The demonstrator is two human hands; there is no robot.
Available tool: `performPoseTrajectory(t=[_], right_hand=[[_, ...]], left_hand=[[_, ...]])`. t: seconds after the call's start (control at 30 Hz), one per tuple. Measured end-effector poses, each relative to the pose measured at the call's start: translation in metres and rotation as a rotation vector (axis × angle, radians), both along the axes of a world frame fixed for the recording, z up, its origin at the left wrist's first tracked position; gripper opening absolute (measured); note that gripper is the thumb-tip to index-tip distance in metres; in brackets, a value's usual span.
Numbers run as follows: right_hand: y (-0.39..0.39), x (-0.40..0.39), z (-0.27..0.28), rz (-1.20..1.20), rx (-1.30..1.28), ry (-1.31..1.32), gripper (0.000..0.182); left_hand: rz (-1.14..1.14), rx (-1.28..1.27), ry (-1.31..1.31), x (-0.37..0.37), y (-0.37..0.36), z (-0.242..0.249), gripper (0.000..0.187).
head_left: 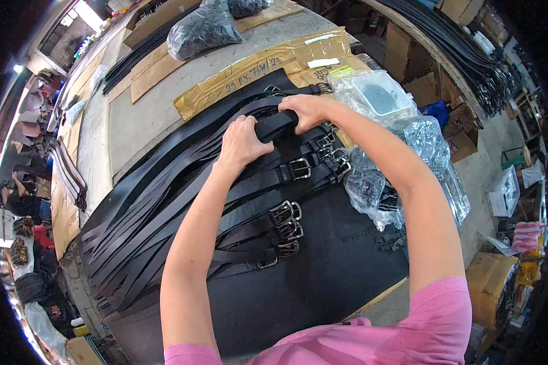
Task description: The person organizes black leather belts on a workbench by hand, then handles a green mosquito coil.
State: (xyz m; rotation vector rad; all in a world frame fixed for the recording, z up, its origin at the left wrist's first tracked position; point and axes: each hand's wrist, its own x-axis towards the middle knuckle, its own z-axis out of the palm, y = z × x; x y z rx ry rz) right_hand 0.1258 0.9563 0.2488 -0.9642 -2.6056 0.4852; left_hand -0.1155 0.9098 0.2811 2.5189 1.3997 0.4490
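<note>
Both my hands are closed around a thick bundle of black belts point(274, 126) near the back of the black work mat point(341, 267). My left hand point(242, 143) grips the bundle on its left side, thumb pointing right. Further right, my right hand point(304, 112) wraps the bundle close to the buckle end. Nearer to me lie more black belts point(243, 207), fanned out to the left. Their silver buckles point(286, 222) sit in small groups, and one single buckle point(299, 168) faces up below my hands.
Clear plastic bags point(423, 143) and a white plastic tub point(380, 94) stand right of the belts. Behind them lies flattened cardboard point(262, 67) with handwriting. A grey plastic bag point(204, 30) rests further back. Small black pieces point(393, 242) lie on the mat's right side.
</note>
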Motion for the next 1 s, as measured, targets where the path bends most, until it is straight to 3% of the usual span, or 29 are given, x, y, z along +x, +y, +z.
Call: performPoseTrajectory(t=[0.1,0.23,0.37,0.47,0.57,0.63,0.7,0.77,0.83,0.9,1.0], right_hand=[[-0.002,-0.004,0.028,-0.047,-0.241,-0.084,0.053],[-0.002,-0.009,0.059,-0.095,-0.292,-0.056,0.050],[-0.004,-0.009,0.050,-0.068,-0.239,-0.131,0.057],[0.000,-0.015,0.039,-0.038,-0.192,-0.083,0.068],[-0.006,-0.028,0.041,-0.042,-0.142,-0.029,0.076],[-0.015,-0.041,0.047,-0.077,-0.114,-0.024,0.077],[-0.014,-0.047,0.057,0.012,-0.001,0.048,0.055],[-0.013,-0.048,0.068,0.140,0.198,0.308,0.048],[-0.031,-0.053,0.115,0.022,-0.066,0.155,0.044],[-0.041,-0.058,0.145,0.069,0.173,0.109,0.042],[-0.069,-0.072,0.198,0.007,0.169,-0.209,0.046]], left_hand=[[-0.058,0.018,0.027,-0.003,0.003,0.006,0.055],[-0.085,-0.001,0.181,-0.001,0.007,0.009,0.052],[-0.060,-0.004,0.065,-0.005,0.013,0.016,0.049],[-0.007,-0.014,-0.076,-0.013,0.015,0.023,0.049],[0.051,-0.186,-0.279,-0.023,0.009,0.046,0.048],[-0.001,-0.136,-0.335,-0.032,0.004,0.053,0.046],[-0.005,-0.111,-0.340,-0.039,-0.013,0.064,0.046],[0.031,-0.032,-0.393,-0.045,-0.029,0.073,0.045],[0.065,0.038,-0.414,-0.053,-0.044,0.086,0.048],[0.055,0.104,-0.351,-0.062,-0.055,0.092,0.052],[0.056,0.153,-0.291,-0.078,-0.071,0.093,0.049]])
